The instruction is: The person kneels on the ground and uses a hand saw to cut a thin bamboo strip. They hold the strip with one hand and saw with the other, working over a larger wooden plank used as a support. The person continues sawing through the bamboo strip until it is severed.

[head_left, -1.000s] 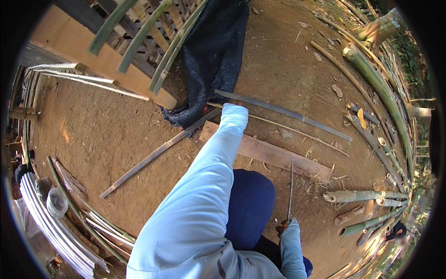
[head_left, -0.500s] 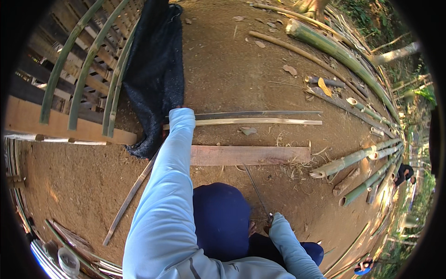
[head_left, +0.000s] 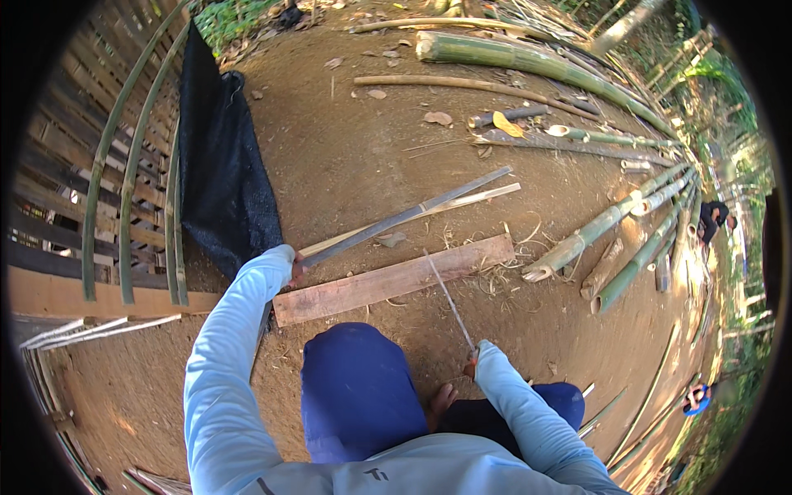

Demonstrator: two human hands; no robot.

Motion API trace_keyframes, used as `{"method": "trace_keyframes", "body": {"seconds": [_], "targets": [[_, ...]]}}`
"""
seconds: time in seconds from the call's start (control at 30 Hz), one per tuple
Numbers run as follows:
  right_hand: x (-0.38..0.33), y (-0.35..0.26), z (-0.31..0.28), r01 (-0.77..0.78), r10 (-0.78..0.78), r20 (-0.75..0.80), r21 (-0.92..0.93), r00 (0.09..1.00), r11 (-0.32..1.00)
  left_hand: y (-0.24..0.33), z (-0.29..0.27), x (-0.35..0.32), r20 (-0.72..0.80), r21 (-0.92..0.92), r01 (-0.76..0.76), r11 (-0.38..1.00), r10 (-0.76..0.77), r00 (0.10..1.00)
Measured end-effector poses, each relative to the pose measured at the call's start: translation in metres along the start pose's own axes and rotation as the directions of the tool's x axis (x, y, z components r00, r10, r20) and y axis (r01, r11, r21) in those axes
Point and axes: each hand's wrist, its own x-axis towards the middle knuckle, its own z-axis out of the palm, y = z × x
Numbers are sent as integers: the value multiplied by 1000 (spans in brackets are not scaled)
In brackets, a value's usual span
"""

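Note:
My left hand (head_left: 296, 269), partly covered by its light-blue cuff, closes round the near end of a long grey-brown bamboo strip (head_left: 404, 214). That strip slants away to the right and crosses over a paler split strip (head_left: 474, 198). My right hand (head_left: 471, 365), half hidden by the sleeve, grips a long knife with a narrow blade (head_left: 450, 304). The blade points away from me, and its tip overlaps the reddish wooden board (head_left: 371, 282) in view. This board lies flat on the soil in front of my knees.
Curled shavings (head_left: 528, 247) are scattered by the board's right end. Cut bamboo poles (head_left: 610, 214) and a thick green trunk (head_left: 528, 58) lie to the right and far side. Black netting (head_left: 223, 165) hangs by a slatted fence (head_left: 58, 190) at left. Two people sit at far right.
The view has turned, so the board now slants. The grey-brown strip in my left hand has swung across the pale strip, and my left hand has come nearer the board's left end.

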Motion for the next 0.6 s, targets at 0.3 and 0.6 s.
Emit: {"method": "trace_keyframes", "body": {"seconds": [0.3,0.6], "targets": [[37,-24,-33,51,-41,-58,177,997,983,113,-19,-228,301,-478,-242,844,417,858],[-3,-73,-43,433,-436,-194,-57,879,900,206,32,-305,-313,-854,-515,77,715,625]]}}
